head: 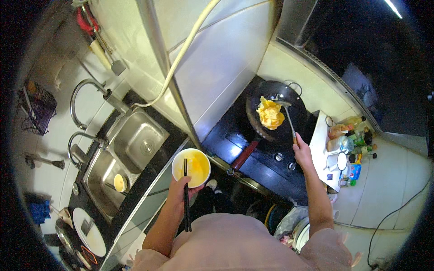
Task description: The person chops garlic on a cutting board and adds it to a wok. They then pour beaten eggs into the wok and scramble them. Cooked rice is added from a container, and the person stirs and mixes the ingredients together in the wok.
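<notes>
My left hand (182, 191) grips a white bowl (177, 177) coated inside with yellow egg residue. The same hand pins a pair of black chopsticks (186, 210) under its thumb; their upper ends rest inside the bowl. On the stove sits a dark wok (256, 123) with a reddish-brown handle (244, 156). In it lies a folded mass of cooked yellow egg (270, 114). My right hand (301, 152) is closed around the wooden handle of a metal spatula (289, 118), whose head is in the wok beside the egg, partly hard to make out.
Bottles and jars (362, 142) crowd a white shelf (320, 149) right of the stove. At left is a double-basin steel sink (135, 139) with a small yellow cup (120, 183) and two faucets (75, 101). A white oval plate (93, 237) holds a cleaver-like blade. A range hood (339, 78) overhangs the stove.
</notes>
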{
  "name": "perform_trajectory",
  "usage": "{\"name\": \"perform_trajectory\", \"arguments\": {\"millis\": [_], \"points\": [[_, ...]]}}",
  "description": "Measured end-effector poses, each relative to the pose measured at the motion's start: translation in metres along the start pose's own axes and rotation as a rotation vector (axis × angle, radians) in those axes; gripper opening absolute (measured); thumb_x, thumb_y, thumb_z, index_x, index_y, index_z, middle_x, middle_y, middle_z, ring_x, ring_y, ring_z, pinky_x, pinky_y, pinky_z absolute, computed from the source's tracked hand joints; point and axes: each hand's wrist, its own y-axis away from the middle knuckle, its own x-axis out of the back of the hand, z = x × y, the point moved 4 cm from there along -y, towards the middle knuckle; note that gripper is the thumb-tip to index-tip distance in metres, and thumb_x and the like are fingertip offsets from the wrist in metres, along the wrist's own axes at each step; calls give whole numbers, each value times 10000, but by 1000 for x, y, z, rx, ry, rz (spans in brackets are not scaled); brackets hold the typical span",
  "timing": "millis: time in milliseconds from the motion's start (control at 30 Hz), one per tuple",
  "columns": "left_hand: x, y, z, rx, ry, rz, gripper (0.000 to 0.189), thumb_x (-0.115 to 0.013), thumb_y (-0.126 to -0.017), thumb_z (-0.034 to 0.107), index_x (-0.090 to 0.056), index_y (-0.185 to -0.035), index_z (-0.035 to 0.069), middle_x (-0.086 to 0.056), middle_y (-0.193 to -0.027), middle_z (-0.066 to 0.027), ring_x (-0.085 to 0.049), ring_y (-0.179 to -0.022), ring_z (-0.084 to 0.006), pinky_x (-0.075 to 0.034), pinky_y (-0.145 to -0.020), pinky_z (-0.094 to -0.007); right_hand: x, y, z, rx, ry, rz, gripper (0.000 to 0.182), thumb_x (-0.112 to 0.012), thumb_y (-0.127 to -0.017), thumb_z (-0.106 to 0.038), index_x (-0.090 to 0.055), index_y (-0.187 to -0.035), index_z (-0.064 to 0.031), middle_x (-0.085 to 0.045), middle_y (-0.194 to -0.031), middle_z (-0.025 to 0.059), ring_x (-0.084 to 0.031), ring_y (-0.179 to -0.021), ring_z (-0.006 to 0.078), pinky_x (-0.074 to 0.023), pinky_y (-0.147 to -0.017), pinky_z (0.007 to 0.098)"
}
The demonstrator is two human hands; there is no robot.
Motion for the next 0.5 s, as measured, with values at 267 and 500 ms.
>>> {"name": "perform_trajectory", "arguments": {"millis": [267,500], "points": [[60,21,27,-121,157,118,605,-593,-753,104,-379,-1310,6,-550,-1202,-195,-598,-1040,-359,-575,-791,-491,-61,0,24,122,-12,69,550,-521,-850,-69,-405,-1383,-132,-593,-1168,198,-591,-1060,310,-443,-915,362],[150,57,67,-305,231,338,589,-541,-804,31,-338,-1353,97,-526,-1231,-168,-599,-1051,-332,-595,-763,-445,-37,46,-5,309,224,503,418,-574,-906,-255,-498,-1214,17,-562,-1027,214,-541,-928,320,-436,-811,373]]}}
